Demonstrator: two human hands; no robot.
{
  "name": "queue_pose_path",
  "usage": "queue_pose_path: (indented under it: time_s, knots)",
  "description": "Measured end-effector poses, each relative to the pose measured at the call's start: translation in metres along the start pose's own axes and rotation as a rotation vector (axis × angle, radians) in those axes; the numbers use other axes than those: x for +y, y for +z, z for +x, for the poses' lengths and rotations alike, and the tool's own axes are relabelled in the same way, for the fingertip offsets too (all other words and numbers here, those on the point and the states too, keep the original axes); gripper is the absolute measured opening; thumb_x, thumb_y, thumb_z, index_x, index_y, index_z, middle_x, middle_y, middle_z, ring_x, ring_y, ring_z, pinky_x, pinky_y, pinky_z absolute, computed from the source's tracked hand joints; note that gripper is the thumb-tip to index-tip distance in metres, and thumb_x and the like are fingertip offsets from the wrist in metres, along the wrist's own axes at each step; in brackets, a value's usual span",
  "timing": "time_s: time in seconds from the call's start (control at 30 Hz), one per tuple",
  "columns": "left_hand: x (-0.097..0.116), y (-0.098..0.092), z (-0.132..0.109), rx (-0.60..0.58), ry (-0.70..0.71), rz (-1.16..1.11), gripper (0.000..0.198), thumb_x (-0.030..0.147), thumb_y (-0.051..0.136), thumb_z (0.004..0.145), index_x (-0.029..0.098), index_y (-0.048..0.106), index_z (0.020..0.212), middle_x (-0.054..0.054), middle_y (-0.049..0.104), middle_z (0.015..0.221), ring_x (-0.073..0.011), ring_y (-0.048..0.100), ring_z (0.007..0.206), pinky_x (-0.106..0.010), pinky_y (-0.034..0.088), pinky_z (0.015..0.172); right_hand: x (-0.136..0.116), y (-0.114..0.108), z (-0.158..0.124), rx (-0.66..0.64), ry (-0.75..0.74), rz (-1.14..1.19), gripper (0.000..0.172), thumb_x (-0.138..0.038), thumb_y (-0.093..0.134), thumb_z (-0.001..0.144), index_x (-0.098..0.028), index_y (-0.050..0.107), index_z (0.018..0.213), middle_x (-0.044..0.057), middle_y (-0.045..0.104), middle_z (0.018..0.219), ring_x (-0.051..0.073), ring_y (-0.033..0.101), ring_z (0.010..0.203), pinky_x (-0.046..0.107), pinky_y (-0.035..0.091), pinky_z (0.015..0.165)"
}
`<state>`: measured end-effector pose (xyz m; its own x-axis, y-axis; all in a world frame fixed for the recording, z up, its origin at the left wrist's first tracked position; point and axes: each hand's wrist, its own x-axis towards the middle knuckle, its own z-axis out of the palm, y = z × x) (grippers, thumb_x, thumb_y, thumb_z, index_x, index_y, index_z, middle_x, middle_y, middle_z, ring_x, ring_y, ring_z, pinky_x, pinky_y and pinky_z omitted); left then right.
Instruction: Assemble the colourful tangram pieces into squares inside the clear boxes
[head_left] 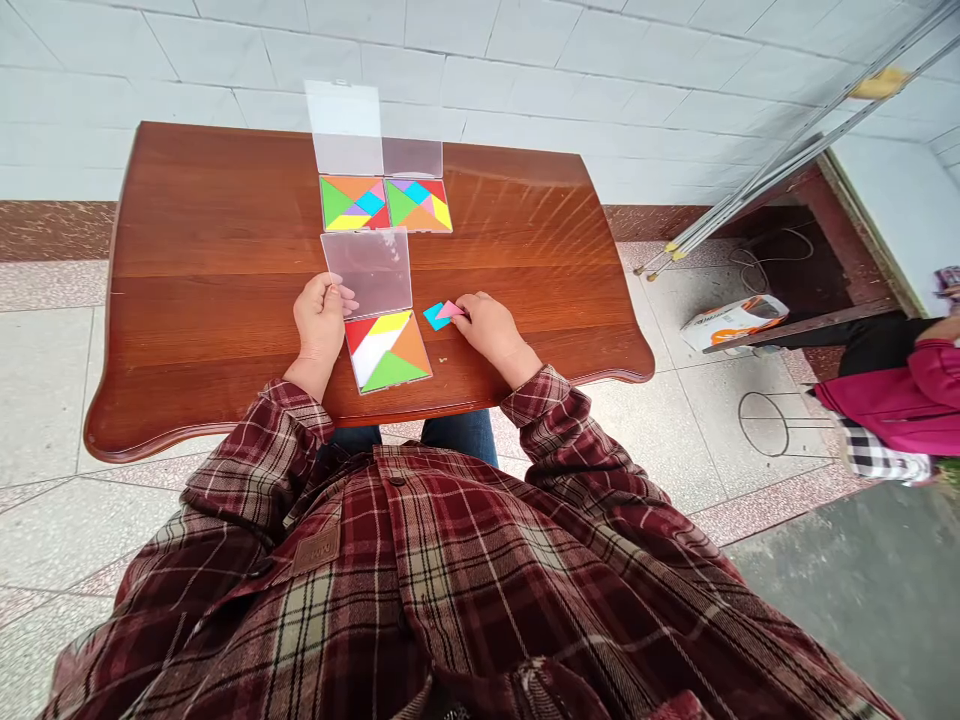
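An open tangram case (370, 353) lies near the front edge of the table. Red, yellow, orange and green pieces sit in it around a bare white stretch. Its clear lid (371, 270) stands raised at the back, and my left hand (321, 318) is closed at the lid's left edge, some fingers seen through it. To the right of the case, my right hand (487, 328) pinches a pink triangle piece (449, 310). A blue tangram piece (435, 318) lies beside and partly under the pink one; whether my fingers touch it I cannot tell.
Two filled tangram cases (352, 203) with raised clear lids stand side by side at the back of the wooden table (225, 260). A tiled wall rises behind. At right are crutches (720, 205), a bag (731, 320) and a seated person's sleeve (934, 375).
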<state>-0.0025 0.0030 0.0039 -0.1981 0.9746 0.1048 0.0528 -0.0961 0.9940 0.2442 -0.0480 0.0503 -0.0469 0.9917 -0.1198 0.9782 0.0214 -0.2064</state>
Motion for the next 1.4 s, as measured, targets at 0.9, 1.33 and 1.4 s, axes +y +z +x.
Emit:
queue_pose_path:
  time_s: [0.9,1.33,1.4]
  knots:
    - [0.000,0.002,-0.002,-0.012,-0.012,-0.006,0.013,0.034,0.053,0.089,0.021,0.055,0.087,0.003,0.062,0.069,-0.0061,0.061,0.057,-0.017,0.048,0.054,-0.007,-0.011,0.030,-0.099,-0.557,-0.091,0.035,-0.017,0.053,0.075,-0.011,0.059,0.109,0.017,0.056,0.125,0.031,0.048,0.115,0.043,0.034,0.096]
    - [0.001,0.003,-0.003,-0.013,0.011,0.011,0.009,0.028,0.052,0.089,0.020,0.055,0.086,0.003,0.063,0.070,-0.0049,0.059,0.055,-0.015,0.047,0.053,-0.052,-0.004,0.014,-0.013,-0.557,0.187,0.034,-0.024,0.054,0.079,-0.013,0.056,0.111,0.012,0.064,0.108,0.025,0.055,0.100,0.038,0.040,0.089]
    - [0.001,0.003,-0.003,-0.015,0.011,0.012,0.008,0.027,0.051,0.089,0.020,0.055,0.086,0.003,0.063,0.070,-0.0051,0.059,0.055,-0.016,0.047,0.054,-0.071,-0.002,0.002,-0.017,-0.536,0.091,0.035,-0.024,0.052,0.081,-0.011,0.056,0.113,0.014,0.064,0.111,0.027,0.055,0.102,0.040,0.039,0.089]
